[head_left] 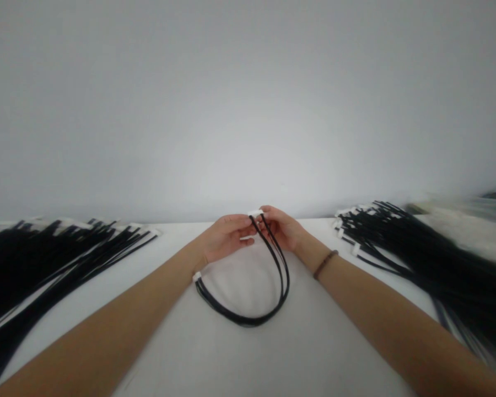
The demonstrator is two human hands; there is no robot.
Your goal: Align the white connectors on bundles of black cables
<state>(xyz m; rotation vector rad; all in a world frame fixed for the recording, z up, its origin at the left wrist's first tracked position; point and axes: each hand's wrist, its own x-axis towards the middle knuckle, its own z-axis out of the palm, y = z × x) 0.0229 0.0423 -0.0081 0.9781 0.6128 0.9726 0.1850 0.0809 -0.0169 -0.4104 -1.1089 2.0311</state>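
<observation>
A black wire harness (252,321) hangs in a U-shaped loop over the middle of the white table. One of its white connectors (255,213) is pinched between the fingertips of my left hand (228,237) and my right hand (281,227). From that connector the black wires run down and curve round to a second white connector (197,277), which lies beside my left wrist. The lower fingers of my left hand are loosely bent. Part of my right hand is behind the wires.
On the left lies a large pile of black harnesses (45,259) with white connectors. Another pile of harnesses (421,259) spreads on the right. Clear plastic bags (471,229) lie behind it, blurred. A pale wall (248,99) rises at the table's (256,364) back edge.
</observation>
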